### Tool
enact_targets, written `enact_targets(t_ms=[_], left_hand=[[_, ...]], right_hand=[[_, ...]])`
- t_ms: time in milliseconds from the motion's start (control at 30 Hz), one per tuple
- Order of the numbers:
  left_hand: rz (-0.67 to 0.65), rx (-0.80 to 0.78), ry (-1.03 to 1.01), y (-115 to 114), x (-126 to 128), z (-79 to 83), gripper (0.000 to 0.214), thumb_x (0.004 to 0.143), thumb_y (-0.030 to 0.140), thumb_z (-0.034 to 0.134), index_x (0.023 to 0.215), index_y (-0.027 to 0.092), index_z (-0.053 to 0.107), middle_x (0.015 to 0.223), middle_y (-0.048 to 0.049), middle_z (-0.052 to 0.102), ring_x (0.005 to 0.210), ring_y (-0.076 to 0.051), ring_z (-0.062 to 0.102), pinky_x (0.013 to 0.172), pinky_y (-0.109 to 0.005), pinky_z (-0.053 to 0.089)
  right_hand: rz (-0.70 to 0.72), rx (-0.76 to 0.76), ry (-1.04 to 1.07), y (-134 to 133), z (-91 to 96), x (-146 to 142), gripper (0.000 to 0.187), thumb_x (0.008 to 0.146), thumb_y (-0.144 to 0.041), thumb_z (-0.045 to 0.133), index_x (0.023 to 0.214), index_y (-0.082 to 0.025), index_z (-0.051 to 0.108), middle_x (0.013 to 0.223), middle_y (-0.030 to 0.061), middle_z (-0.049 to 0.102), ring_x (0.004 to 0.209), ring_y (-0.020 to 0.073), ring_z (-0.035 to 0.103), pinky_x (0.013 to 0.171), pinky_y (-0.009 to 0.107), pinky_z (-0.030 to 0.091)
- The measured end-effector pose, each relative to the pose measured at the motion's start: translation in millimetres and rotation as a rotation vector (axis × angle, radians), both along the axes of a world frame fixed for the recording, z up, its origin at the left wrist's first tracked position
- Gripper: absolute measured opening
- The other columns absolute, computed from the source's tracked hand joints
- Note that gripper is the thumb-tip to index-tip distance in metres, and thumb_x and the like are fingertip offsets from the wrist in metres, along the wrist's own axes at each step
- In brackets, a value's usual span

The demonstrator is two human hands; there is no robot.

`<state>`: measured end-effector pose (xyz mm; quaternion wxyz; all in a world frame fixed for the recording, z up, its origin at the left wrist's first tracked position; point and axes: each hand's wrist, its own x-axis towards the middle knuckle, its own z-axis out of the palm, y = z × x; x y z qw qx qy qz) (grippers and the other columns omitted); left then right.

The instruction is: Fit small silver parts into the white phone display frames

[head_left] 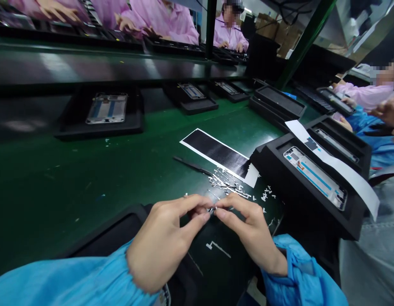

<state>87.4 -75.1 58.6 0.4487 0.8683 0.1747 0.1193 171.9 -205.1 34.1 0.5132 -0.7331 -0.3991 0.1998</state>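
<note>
My left hand (167, 238) and my right hand (252, 233) meet over the green bench, each with thumb and forefinger pinched together. Between the fingertips is a tiny silvery-white piece (212, 210), mostly covered by the fingers, so its kind is unclear. Just beyond lies a loose heap of thin white and metallic strips (229, 183). A slim black tool (192, 165), perhaps tweezers, points into that heap. Behind it rests a black rectangular sheet (216, 152) with a white border. One bent white strip (220, 248) lies below my hands.
At right, a black foam tray (267, 165) holds a phone frame (314, 178); a curled white strip (346, 170) lies across it. More trays with phone frames (108, 109) line the back. A black tray (111, 231) sits beside my left forearm. Co-workers in pink (165, 21) work opposite.
</note>
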Motion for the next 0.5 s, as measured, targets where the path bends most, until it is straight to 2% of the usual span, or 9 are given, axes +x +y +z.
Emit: enact_targets(t_ms=[167, 300, 400, 500], left_hand=[[0.073, -0.078, 0.015, -3.3, -1.0, -4.7, 0.022, 0.065, 0.036, 0.051, 0.072, 0.021, 0.067, 0.059, 0.0023, 0.065, 0.047, -0.013, 0.054, 0.047, -0.022, 0.041], [0.106, -0.145, 0.027, -3.4, 1.8, -3.0, 0.019, 0.063, 0.035, 0.054, 0.067, 0.021, 0.066, 0.059, 0.0018, 0.064, 0.058, -0.015, 0.059, 0.056, -0.022, 0.045], [0.101, -0.209, 0.027, -4.3, 3.8, 0.0, 0.019, 0.063, 0.035, 0.052, 0.066, 0.019, 0.063, 0.061, 0.0017, 0.064, 0.057, -0.013, 0.058, 0.053, -0.019, 0.045], [0.098, -0.247, 0.029, -6.2, 2.9, -0.6, 0.021, 0.063, 0.036, 0.051, 0.066, 0.018, 0.062, 0.061, 0.001, 0.064, 0.057, -0.013, 0.058, 0.051, -0.018, 0.044]], right_hand=[[0.006, -0.002, 0.057, -0.1, -0.2, -0.7, 0.011, 0.08, -0.023, 0.053, 0.071, -0.02, 0.058, 0.07, -0.0019, 0.055, 0.07, 0.0119, 0.05, 0.068, 0.025, 0.037], [0.005, -0.002, 0.094, -0.5, -0.5, -1.6, 0.011, 0.081, -0.022, 0.051, 0.072, -0.02, 0.058, 0.071, -0.0022, 0.054, 0.069, 0.0107, 0.049, 0.067, 0.024, 0.036], [0.03, 0.002, 0.123, 0.3, -2.7, -1.4, 0.006, 0.08, -0.024, 0.054, 0.08, -0.02, 0.058, 0.074, -0.0022, 0.052, 0.07, 0.0105, 0.048, 0.066, 0.023, 0.036], [0.068, 0.006, 0.153, 1.1, -4.8, -1.2, 0.01, 0.078, -0.025, 0.055, 0.07, -0.019, 0.057, 0.067, -0.0029, 0.05, 0.066, 0.0103, 0.046, 0.063, 0.024, 0.035]])
